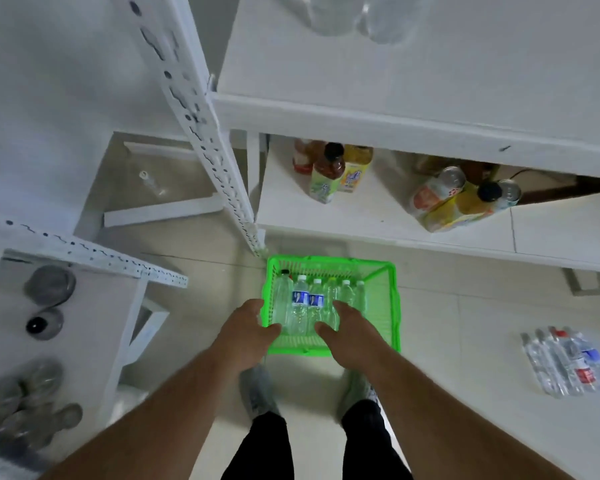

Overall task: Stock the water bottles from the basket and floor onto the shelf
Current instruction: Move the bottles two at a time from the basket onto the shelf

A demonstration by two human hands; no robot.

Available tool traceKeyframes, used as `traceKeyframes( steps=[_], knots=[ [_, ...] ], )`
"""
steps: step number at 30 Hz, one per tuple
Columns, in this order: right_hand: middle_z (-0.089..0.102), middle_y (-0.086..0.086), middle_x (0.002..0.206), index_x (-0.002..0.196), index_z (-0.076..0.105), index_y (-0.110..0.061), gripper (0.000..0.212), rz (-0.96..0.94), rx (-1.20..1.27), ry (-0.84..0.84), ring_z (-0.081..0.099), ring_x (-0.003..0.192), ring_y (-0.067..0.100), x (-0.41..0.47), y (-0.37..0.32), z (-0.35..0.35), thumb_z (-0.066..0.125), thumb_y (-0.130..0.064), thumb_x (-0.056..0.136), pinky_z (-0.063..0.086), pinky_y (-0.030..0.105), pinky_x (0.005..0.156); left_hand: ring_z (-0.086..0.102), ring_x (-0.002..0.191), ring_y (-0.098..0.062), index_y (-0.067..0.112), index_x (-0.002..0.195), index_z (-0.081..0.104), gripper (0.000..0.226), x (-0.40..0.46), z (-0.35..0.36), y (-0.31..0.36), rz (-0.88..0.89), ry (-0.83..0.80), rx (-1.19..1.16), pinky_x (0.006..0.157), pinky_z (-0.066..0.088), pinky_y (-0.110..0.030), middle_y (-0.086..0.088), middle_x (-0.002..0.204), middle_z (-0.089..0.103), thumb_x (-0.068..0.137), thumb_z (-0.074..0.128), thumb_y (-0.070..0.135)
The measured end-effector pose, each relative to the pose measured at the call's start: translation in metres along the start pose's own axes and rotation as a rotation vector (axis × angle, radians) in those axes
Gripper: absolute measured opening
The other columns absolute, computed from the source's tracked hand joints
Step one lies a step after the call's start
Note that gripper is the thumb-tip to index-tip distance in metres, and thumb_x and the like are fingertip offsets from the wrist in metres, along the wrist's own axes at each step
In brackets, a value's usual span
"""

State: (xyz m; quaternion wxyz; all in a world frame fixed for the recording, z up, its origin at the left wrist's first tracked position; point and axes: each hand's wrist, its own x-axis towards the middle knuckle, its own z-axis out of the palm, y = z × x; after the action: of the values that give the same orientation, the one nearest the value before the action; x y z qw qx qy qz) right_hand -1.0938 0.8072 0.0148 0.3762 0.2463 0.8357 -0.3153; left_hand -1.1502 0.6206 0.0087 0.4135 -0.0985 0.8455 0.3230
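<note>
A green plastic basket stands on the floor in front of the shelf and holds several clear water bottles lying side by side, two of them with blue labels. My left hand is over the basket's left rim, its thumb pointing in across the bottles' lower ends. My right hand lies over the bottles in the right half, fingers reaching down among them. Whether either hand grips anything is hidden. More water bottles lie on the floor at the right. The white shelf has a wide bare top board.
The lower shelf board carries tea and juice bottles and cans. A perforated white upright stands left of the basket. A second white rack at the left holds dark jars. One clear bottle lies on the floor behind the upright.
</note>
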Motion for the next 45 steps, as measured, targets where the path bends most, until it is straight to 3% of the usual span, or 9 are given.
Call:
traceKeyframes(
  steps=[5,10,16,20,25,32,37,41,45],
  knots=[
    [0.039,0.010,0.157,0.155,0.030,-0.012,0.068,0.075,0.140,-0.029,0.043,0.140,0.028,0.139,0.047,0.061,0.053,-0.044,0.099,0.034,0.032,0.112,0.065,0.110,-0.023,0.012,0.134,0.054,0.057,0.117,0.081,-0.044,-0.060,0.011,-0.125,0.095,0.053,-0.037,-0.005,0.127,0.065,0.081,0.074,0.023],
    [0.062,0.014,0.130,0.138,0.051,-0.009,0.048,0.137,0.196,-0.064,0.060,0.115,0.030,0.270,0.105,0.121,0.051,-0.038,0.100,0.039,0.025,0.079,0.062,0.117,-0.023,0.013,0.140,0.051,0.062,0.236,0.158,-0.089,-0.128,0.053,-0.051,0.092,0.047,-0.024,-0.008,0.138,0.059,0.083,0.070,0.028],
    [0.054,0.004,0.089,0.102,0.054,-0.018,0.012,0.125,0.256,-0.039,0.052,0.085,0.024,0.380,0.138,0.177,0.050,-0.029,0.100,0.039,0.027,0.074,0.057,0.124,-0.028,0.009,0.150,0.035,0.067,0.336,0.220,-0.133,-0.187,0.111,0.055,0.086,0.044,-0.024,-0.011,0.150,0.047,0.091,0.063,0.026],
    [0.056,0.005,0.084,0.110,0.058,-0.015,0.019,0.111,0.368,0.016,0.064,0.087,0.032,0.430,0.140,0.200,0.055,-0.028,0.097,0.048,0.035,0.070,0.061,0.117,-0.031,0.005,0.148,0.036,0.065,0.374,0.247,-0.155,-0.215,0.129,0.081,0.084,0.049,-0.029,-0.013,0.145,0.050,0.091,0.062,0.025],
    [0.053,0.004,0.075,0.098,0.060,-0.008,0.022,0.115,0.393,-0.005,0.050,0.062,0.019,0.464,0.143,0.208,0.050,-0.028,0.098,0.038,0.025,0.053,0.064,0.106,-0.034,0.007,0.128,0.052,0.050,0.394,0.266,-0.169,-0.152,0.238,0.131,0.087,0.055,-0.040,-0.016,0.125,0.060,0.087,0.065,0.032],
    [0.060,0.010,0.088,0.105,0.065,-0.001,0.043,0.233,0.471,-0.001,0.055,0.078,0.026,0.486,0.163,0.211,0.060,-0.042,0.093,0.038,0.025,0.058,0.053,0.126,-0.031,0.011,0.143,0.046,0.073,0.408,0.281,-0.172,-0.133,0.161,0.145,0.102,0.045,-0.035,-0.017,0.138,0.049,0.083,0.072,0.045],
    [0.054,0.006,0.066,0.088,0.065,-0.004,0.045,0.237,0.442,-0.038,0.051,0.053,0.020,0.494,0.176,0.213,0.080,-0.045,0.078,0.041,0.026,0.054,0.071,0.091,-0.025,0.014,0.112,0.066,0.057,0.430,0.290,-0.179,-0.238,0.127,-0.055,0.079,0.058,-0.034,-0.004,0.108,0.072,0.069,0.084,0.047],
    [0.051,0.003,0.063,0.089,0.062,-0.005,0.054,0.249,0.480,-0.049,0.045,0.048,0.015,0.496,0.182,0.213,0.085,-0.051,0.070,0.035,0.023,0.049,0.069,0.080,-0.017,0.018,0.105,0.064,0.060,0.436,0.286,-0.189,-0.266,0.078,-0.122,0.072,0.057,-0.028,0.002,0.095,0.071,0.060,0.087,0.050],
    [0.060,0.002,0.069,0.091,0.071,-0.010,0.036,0.187,0.606,-0.072,0.047,0.050,0.011,0.481,0.188,0.214,0.081,-0.041,0.078,0.039,0.023,0.052,0.062,0.074,-0.007,0.019,0.101,0.057,0.046,0.416,0.286,-0.192,-0.242,0.088,-0.200,0.060,0.048,-0.022,0.007,0.088,0.064,0.071,0.086,0.036]
  ],
)
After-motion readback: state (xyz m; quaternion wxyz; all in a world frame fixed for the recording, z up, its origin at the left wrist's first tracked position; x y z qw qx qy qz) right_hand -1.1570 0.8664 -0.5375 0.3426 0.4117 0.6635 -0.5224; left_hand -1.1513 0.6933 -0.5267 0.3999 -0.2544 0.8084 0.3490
